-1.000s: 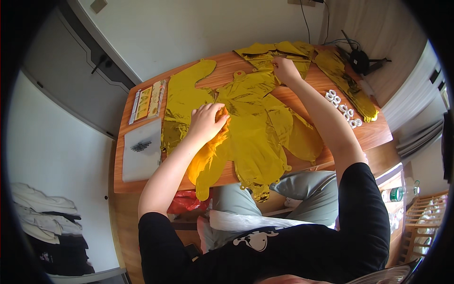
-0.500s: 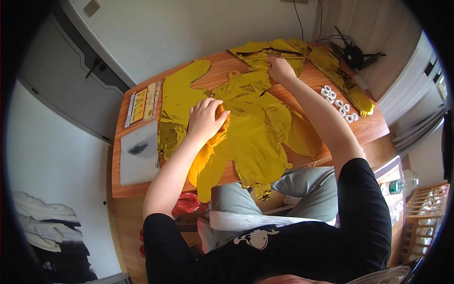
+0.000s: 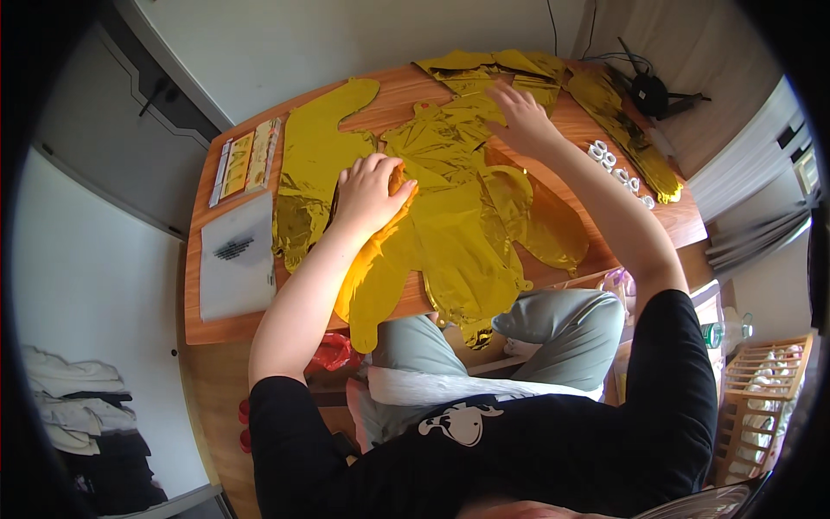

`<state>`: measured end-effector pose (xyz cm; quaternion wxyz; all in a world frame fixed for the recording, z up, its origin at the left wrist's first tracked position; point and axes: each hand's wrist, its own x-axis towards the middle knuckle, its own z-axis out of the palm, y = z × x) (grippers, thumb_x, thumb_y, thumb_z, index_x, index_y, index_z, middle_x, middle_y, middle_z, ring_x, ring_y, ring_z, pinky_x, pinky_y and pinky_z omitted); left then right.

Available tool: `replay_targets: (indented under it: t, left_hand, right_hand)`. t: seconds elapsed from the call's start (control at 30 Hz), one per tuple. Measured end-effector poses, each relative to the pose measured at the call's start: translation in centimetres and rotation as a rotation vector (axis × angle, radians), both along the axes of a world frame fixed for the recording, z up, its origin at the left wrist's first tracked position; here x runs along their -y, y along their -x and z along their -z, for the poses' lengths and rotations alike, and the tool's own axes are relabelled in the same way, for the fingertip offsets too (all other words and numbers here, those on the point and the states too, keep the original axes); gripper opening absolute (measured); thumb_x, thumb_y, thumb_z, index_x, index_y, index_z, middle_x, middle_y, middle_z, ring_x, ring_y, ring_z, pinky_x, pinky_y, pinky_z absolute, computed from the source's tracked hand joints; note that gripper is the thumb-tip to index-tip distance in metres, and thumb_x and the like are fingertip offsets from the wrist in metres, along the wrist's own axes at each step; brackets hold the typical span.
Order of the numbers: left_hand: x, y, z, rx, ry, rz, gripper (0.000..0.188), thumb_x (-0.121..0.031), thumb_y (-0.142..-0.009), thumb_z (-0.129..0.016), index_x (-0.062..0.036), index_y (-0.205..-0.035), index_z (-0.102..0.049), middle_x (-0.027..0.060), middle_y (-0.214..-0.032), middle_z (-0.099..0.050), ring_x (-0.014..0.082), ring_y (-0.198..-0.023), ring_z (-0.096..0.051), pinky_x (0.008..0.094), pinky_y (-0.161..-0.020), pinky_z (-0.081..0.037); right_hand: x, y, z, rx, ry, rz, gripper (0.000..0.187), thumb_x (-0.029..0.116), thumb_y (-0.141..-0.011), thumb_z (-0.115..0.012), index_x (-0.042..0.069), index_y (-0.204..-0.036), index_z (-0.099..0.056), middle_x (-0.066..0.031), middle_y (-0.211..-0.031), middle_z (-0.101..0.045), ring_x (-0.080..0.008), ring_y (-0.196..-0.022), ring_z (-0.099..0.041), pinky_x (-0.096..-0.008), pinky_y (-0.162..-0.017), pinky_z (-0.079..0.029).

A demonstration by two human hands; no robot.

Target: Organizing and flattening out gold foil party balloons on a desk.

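Flat, uninflated gold foil balloons [image 3: 445,229] lie spread over the wooden table, overlapping and wrinkled. My left hand [image 3: 367,195] is closed round a crumpled orange-gold sheet [image 3: 380,238] on the left part of the pile; much of that sheet is under my palm and forearm. My right hand [image 3: 521,121] is raised over the far part of the foil, fingers stretched and apart, holding nothing. Beyond it, folded gold foil [image 3: 484,65] lies along the back edge. Another large gold piece [image 3: 322,143] is to the left of the pile.
White ribbon rolls [image 3: 603,154] sit at the right, beside a long gold foil strip [image 3: 618,121] and a black router [image 3: 650,93]. On the left are a printed card packet [image 3: 245,163] and a clear bag [image 3: 238,281] with dark pieces. The table [image 3: 220,331] ends before my lap.
My right hand has let go of the foil at the back and lifted, its fingers spreading. My left hand keeps its hold on the orange-gold sheet. The whole view has shifted slightly.
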<state>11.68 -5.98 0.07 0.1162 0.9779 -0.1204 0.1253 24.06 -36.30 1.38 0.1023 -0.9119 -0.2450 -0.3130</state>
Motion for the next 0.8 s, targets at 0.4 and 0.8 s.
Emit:
replay_targets:
  t: [0.4,0.8]
  left_hand:
    - [-0.1,-0.1,0.2,0.06,0.023,0.028,0.061,-0.058,-0.09,-0.067,-0.0128,-0.131,-0.061,0.006,-0.132,-0.058,0.0262,-0.127,-0.053,0.0441,-0.107,-0.033]
    - [0.3,0.0,-0.3,0.022,-0.033,0.015,0.07,-0.062,-0.083,-0.071,-0.0145,-0.133,-0.061,0.0072,-0.135,-0.057,0.0263,-0.13,-0.051,0.045,-0.109,-0.032]
  right_hand:
    - [2.9,9.5,-2.1,-0.429,-0.009,-0.66,0.013,0.008,-0.085,-0.072,0.003,-0.097,-0.072,-0.011,-0.106,-0.069,-0.0318,-0.102,-0.063,-0.0416,-0.089,-0.052]
    - [3.3,9.3,-0.8,-0.399,0.005,-0.717,0.016,0.006,-0.086,-0.071,0.005,-0.101,-0.072,-0.0098,-0.108,-0.068,-0.0307,-0.101,-0.064,-0.0405,-0.089,-0.052]
